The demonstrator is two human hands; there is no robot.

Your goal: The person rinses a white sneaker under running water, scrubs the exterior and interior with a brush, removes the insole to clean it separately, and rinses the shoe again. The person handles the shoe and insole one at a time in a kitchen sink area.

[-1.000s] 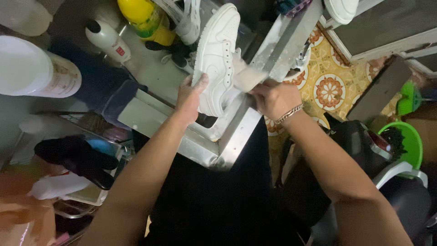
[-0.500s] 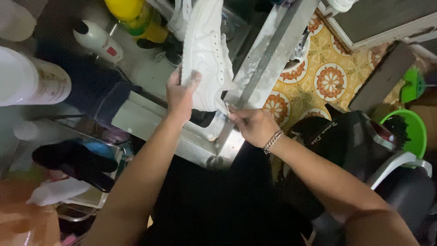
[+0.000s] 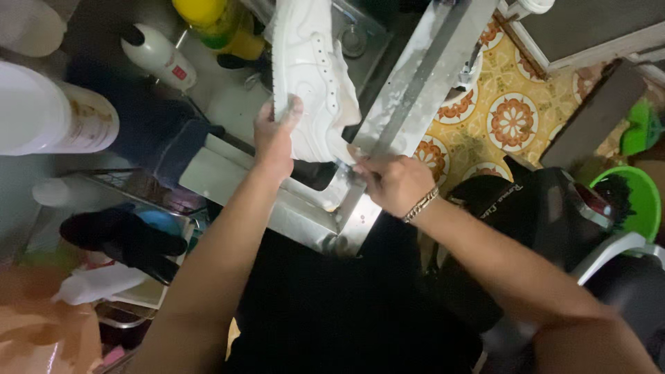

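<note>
Shoe, white, is held over a steel sink, toe end pointing away from the camera, sole edge turned to the left

Left hand is clamped on the shoe's near left side: thumb lies across the upper, fingers are wrapped round the sole edge. Grip is closed on the shoe

Right hand is curled at the heel end of the shoe, fingertips touching it just beside the sink's right rim. Whether something small is pinched in it cannot be told; the fingers are bunched together, not spread. A chain bracelet is worn on that wrist

A dark opening is seen under the heel, inside the sink

Around it:
- long steel strip runs diagonally along the right side of the sink, wet and streaked
- white squeeze bottle with a dark cap is lying on the counter, well left of the shoe
- yellow container is set at the top, just left of the toe
- large white tub is at the far left
- black cloth is draped on a wire rack, lower left
- patterned yellow floor tiles are seen to the right
- green basin is at the far right edge
</note>
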